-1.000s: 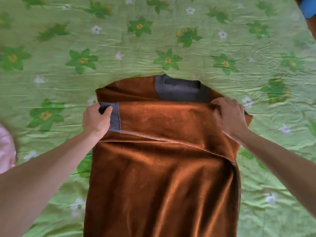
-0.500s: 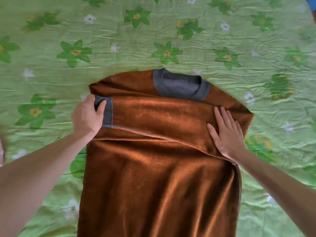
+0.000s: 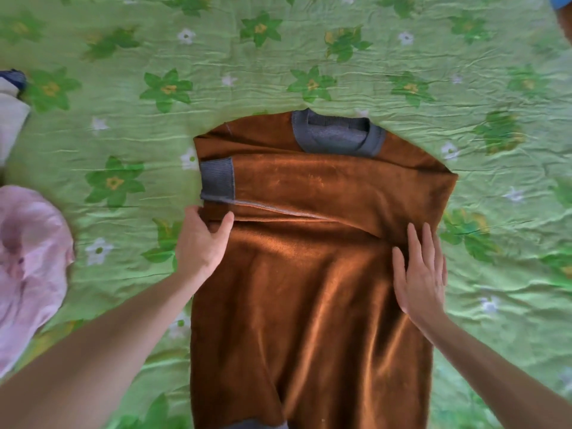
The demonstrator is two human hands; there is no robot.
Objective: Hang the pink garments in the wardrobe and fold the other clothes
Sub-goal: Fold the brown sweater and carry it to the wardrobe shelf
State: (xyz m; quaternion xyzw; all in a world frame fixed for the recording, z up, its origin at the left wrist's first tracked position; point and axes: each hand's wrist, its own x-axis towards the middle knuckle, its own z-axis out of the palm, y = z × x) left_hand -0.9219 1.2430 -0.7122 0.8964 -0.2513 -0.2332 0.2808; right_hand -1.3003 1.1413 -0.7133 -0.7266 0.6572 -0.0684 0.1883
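Note:
A brown velvety sweater [image 3: 309,289] with a grey collar and grey cuff lies flat on the bed, its sleeve folded straight across the chest. My left hand [image 3: 202,243] holds the sweater's left edge just below the cuff, thumb on top of the fabric. My right hand [image 3: 421,274] lies flat with straight fingers on the sweater's right side, under the folded sleeve. A crumpled pink garment [image 3: 28,261] lies at the left edge of the view.
The bed is covered by a green sheet [image 3: 309,57] with a flower print. A white and dark blue cloth [image 3: 12,100] lies at the far left. Something blue [image 3: 561,1] shows in the top right corner.
My left hand let go of the grey cuff and slid down to the sweater's left edge. My right hand went from gripping the sleeve fold to lying flat, then slid lower.

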